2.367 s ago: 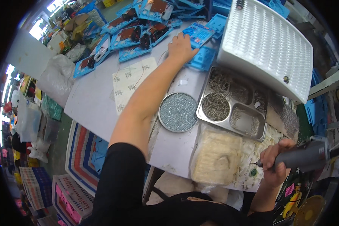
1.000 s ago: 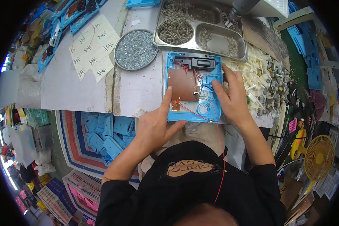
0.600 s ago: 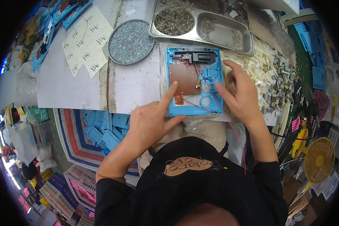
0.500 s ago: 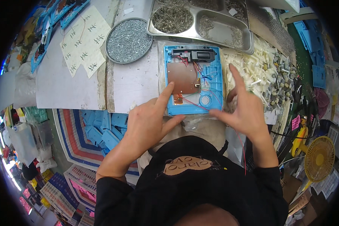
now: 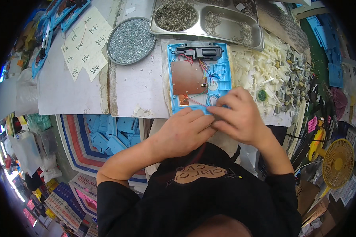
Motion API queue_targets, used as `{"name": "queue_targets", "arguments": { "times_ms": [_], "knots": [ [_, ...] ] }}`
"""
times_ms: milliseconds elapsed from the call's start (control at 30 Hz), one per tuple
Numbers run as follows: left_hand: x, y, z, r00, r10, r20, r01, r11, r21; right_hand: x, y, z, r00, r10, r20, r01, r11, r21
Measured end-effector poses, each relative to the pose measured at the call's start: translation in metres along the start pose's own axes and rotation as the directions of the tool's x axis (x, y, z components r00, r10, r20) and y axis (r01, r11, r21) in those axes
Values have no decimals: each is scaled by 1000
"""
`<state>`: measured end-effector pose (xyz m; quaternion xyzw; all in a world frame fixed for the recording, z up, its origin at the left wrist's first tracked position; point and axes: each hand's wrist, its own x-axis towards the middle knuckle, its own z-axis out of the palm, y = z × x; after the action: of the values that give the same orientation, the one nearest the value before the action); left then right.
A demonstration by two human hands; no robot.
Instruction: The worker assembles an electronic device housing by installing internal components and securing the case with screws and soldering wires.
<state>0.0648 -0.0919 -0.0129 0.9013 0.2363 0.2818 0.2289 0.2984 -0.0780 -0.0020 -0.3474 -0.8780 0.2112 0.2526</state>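
A shallow blue plastic case point(image 5: 228, 75) lies on the bench before me. Inside it sit a brown circuit board point(image 5: 186, 77), a black module point(image 5: 197, 52) along the far side and several thin coloured wires. A red wire point(image 5: 197, 102) runs from beside a copper patch point(image 5: 183, 99) to my fingertips at the near edge. My left hand point(image 5: 182, 132) is closed there, with a faint red streak hanging below it. My right hand point(image 5: 239, 116) pinches the wire, its fingertips meeting the left hand's. The exact grip is partly hidden.
A round tray of small silvery screws point(image 5: 130, 41) and a steel compartment tray point(image 5: 233, 37) with small metal parts stand beyond the case. White plastic pieces point(image 5: 261, 67) heap at the right. Blue parts point(image 5: 110, 132) fill a striped bag at lower left. A yellow fan point(image 5: 338, 162) stands at right.
Both hands, apart with fingers spread before, have come together at the case's near edge and closed on the red wire. The wire's tail no longer hangs at the right.
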Motion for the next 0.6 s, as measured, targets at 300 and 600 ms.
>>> {"name": "queue_targets", "arguments": {
  "times_ms": [300,600],
  "knots": [
    [-78,-3,-5,854,-483,-192,507,855,106,29,-37,49,996,71,-59,-78,990,-120],
    [-73,5,-30,884,-367,288,418,897,-140,31,-41,70,994,72,-76,-83,985,-149]
  ]
}}
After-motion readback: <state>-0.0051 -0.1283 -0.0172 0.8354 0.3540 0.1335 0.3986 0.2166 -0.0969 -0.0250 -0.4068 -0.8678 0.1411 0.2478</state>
